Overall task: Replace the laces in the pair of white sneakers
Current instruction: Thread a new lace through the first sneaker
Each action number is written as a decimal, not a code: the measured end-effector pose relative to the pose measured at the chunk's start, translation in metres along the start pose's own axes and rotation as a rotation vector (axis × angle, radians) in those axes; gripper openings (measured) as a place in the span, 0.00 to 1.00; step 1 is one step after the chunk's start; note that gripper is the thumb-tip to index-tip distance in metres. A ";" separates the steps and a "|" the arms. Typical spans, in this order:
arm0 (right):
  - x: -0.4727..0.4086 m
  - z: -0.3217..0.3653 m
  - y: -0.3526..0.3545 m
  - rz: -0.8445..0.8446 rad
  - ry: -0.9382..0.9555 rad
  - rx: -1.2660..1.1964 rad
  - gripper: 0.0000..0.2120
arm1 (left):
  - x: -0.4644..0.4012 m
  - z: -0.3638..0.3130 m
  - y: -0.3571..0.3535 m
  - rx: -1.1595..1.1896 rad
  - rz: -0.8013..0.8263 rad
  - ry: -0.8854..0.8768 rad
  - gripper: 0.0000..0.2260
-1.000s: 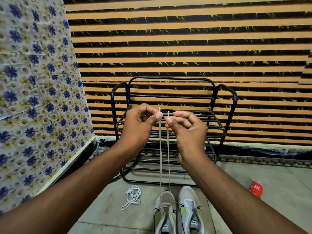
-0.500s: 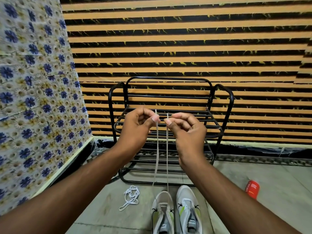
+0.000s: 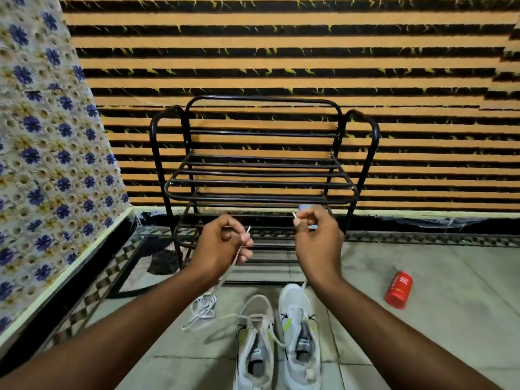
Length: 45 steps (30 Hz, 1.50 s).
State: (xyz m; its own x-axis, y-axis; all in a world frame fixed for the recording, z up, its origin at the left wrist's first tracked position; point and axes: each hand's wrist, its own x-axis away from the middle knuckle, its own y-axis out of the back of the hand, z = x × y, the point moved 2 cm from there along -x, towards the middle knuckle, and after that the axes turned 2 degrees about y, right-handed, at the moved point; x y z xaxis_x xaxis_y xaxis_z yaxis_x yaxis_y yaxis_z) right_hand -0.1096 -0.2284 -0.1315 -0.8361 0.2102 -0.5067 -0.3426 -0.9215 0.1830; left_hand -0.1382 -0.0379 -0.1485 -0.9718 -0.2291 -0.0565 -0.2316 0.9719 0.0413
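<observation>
Left hand pinches one end of the thin white lace; right hand pinches the other end; lace runs down to left white mesh sneaker on floor, beside its pair; red cylindrical can, label unreadable.

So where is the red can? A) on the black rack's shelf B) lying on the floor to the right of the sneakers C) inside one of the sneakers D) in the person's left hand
B: the red can lies on its side on the floor, off to the right of the sneakers.
</observation>
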 end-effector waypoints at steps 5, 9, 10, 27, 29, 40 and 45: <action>0.019 -0.069 -0.017 0.191 -0.084 0.187 0.11 | -0.014 0.074 -0.008 -0.038 0.085 0.086 0.06; 0.040 -0.122 -0.032 0.387 -0.136 0.231 0.15 | -0.028 0.129 -0.010 -0.239 0.106 0.084 0.13; 0.046 -0.135 -0.037 0.425 -0.144 0.243 0.15 | -0.032 0.145 -0.008 -0.313 0.108 0.063 0.14; 0.109 -0.225 -0.094 0.954 -0.213 0.719 0.11 | -0.023 0.251 -0.011 -1.200 0.399 -0.038 0.03; 0.108 -0.226 -0.096 0.952 -0.205 0.750 0.12 | -0.019 0.257 -0.012 -1.189 0.368 -0.010 0.08; 0.100 -0.222 -0.091 1.005 -0.025 0.854 0.14 | 0.001 0.273 -0.023 -1.279 0.202 -0.083 0.11; 0.097 -0.216 -0.092 0.997 0.060 0.953 0.14 | 0.002 0.272 -0.024 -1.238 0.177 -0.033 0.10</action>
State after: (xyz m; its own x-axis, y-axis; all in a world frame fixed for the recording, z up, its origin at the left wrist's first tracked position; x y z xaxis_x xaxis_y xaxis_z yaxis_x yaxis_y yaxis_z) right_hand -0.0671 -0.1941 -0.3796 -0.8873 -0.4370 0.1473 0.2058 -0.0894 0.9745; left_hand -0.1227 -0.0472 -0.4205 -0.9965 -0.0814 0.0212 -0.0027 0.2827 0.9592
